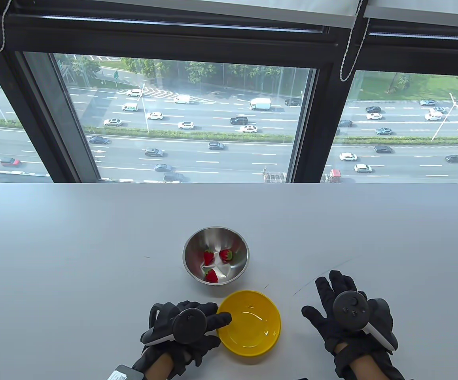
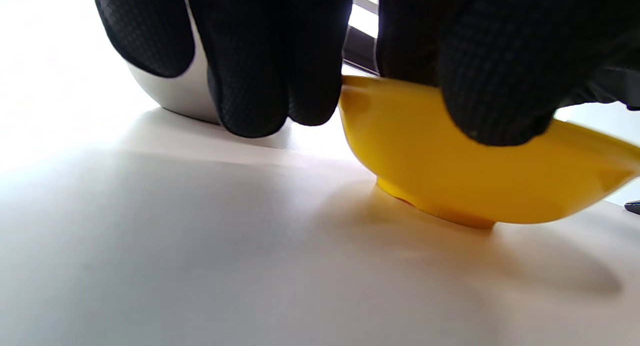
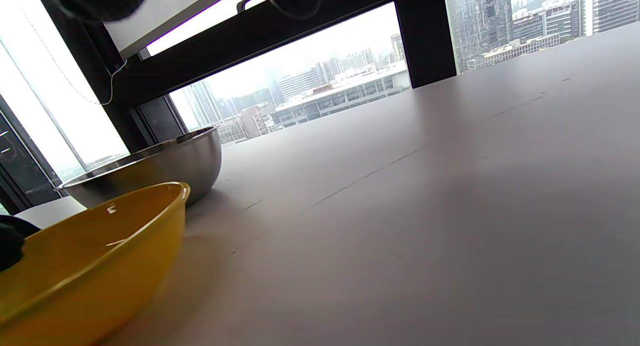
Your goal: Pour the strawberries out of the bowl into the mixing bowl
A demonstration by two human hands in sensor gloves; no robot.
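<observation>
The grey bench point(image 1: 94, 245) runs up to a big window point(image 1: 181, 118) that looks out over a busy road. Faint pencil-like lines cross its surface to the right of the bowls.

The steel mixing bowl point(image 1: 216, 255) stands upright near the middle of the bench. Three strawberries point(image 1: 215, 262) lie on its bottom, close together. In the right wrist view the mixing bowl point(image 3: 155, 168) rises just behind the yellow one.

The yellow bowl point(image 1: 248, 321) sits just in front of the mixing bowl, close to it; whether their rims touch cannot be told. Its inside shows only glossy yellow. In the left wrist view the bowl point(image 2: 480, 181) rests on its foot ring on the bench.

The right hand point(image 1: 349, 312) lies flat over the bench to the right of the yellow bowl, apart from it, fingers spread wide and holding nothing.

The left hand point(image 1: 185, 324) is at the left side of the yellow bowl. Its thumb point(image 1: 223, 318) reaches over the rim to the inside, and in the left wrist view one fingertip point(image 2: 492, 85) presses on the outer wall just under the rim, so the hand pinches the rim. The other fingers point(image 2: 260, 70) hang curled beside the bowl, their tips just over the bench.
</observation>
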